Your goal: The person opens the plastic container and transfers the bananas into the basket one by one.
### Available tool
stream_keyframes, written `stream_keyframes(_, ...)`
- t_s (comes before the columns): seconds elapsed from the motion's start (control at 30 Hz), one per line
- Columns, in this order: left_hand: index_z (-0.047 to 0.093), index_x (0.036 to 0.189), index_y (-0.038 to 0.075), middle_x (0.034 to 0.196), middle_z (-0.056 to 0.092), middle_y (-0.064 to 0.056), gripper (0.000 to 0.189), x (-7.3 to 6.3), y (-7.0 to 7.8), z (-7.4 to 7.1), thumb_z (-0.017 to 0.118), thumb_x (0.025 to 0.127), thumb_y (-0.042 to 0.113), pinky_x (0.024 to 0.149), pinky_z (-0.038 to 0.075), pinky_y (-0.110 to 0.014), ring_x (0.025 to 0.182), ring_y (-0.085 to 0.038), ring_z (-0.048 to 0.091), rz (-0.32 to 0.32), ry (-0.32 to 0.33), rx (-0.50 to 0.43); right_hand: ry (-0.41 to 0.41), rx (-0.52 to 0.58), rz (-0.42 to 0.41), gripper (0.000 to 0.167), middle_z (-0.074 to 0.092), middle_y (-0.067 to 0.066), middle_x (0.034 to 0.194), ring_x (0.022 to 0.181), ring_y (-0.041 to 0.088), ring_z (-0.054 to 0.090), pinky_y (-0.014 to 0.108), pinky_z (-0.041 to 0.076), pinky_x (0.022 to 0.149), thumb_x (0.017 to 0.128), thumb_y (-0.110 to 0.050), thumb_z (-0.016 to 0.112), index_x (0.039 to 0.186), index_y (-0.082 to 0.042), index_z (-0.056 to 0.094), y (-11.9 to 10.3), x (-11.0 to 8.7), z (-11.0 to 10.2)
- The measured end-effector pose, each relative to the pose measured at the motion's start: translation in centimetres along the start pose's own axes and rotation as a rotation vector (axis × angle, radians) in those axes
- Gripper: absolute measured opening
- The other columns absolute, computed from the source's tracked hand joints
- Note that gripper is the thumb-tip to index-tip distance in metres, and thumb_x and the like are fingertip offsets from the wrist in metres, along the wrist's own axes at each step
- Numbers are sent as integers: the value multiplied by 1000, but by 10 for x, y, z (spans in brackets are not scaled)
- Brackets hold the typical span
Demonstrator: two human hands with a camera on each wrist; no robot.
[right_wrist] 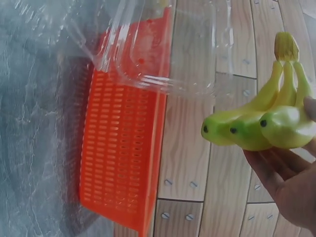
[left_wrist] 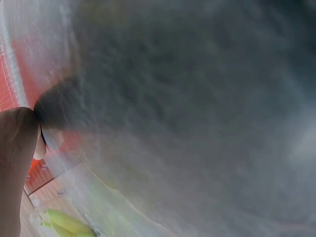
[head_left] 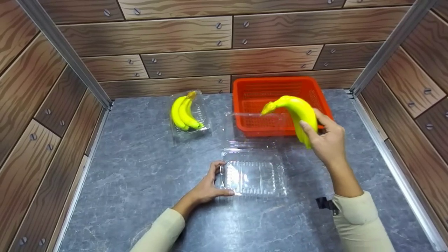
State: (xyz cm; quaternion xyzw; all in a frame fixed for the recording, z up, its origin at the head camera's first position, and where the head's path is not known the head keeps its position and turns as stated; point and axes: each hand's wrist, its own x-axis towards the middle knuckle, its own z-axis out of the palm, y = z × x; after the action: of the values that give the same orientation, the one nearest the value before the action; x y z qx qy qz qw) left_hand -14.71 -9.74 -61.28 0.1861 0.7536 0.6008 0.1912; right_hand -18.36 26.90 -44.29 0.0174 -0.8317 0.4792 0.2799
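My right hand (head_left: 327, 141) grips a bunch of yellow bananas (head_left: 300, 111) in the air, over the front right of the red basket. Three banana tips with dark ends show in the right wrist view, the stem (right_wrist: 286, 47) pointing up. A clear plastic clamshell box (head_left: 257, 178) lies unfolded on the tabletop, its lid (head_left: 250, 127) raised at the far side. My left hand (head_left: 206, 187) holds the box by its left side, thumb at the near corner and fingers at the far one. The left wrist view is mostly blurred plastic, with part of that hand (left_wrist: 17, 148) at its left edge.
Behind the lid stands a red slotted basket (head_left: 280, 131) against the wood-patterned back wall (head_left: 189, 64). Another bunch of bananas (head_left: 183, 112) lies in a second clear box (head_left: 206, 129) at the back left. Metal rails (head_left: 392, 166) edge the grey marbled tabletop (head_left: 133, 175).
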Motion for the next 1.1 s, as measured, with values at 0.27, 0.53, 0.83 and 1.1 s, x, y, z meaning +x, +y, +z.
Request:
stream_keyframes(0.27,28,157,11,171,32,-25,104,0,-1,1,95,80,31,134,24,-61,160,-43,31,-3,-1,-31,66,-7,140,41,79,18,120,84,-8,65,5,55,71,95,-18,81,135,-14,76,16,26,7)
stream_keyframes(0.53,29,157,11,171,31,-24,103,2,-3,1,95,81,31,135,23,-60,161,-42,30,3,4,-35,96,-63,250,38,79,12,122,93,-1,65,9,52,81,98,-28,79,134,-15,76,32,56,20)
stream_keyframes(0.83,30,156,15,169,34,-23,100,2,-1,-1,95,81,30,135,24,-57,161,-40,31,0,-3,-43,53,-268,421,42,77,14,130,110,29,69,38,52,92,103,-43,68,135,-18,74,51,82,32)
stream_keyframes(1.1,29,157,14,171,33,-22,101,1,-2,-1,94,81,31,134,24,-62,161,-42,31,-5,2,-35,-29,-312,489,45,74,17,124,103,29,63,32,47,84,105,-44,62,132,-10,74,65,107,42)
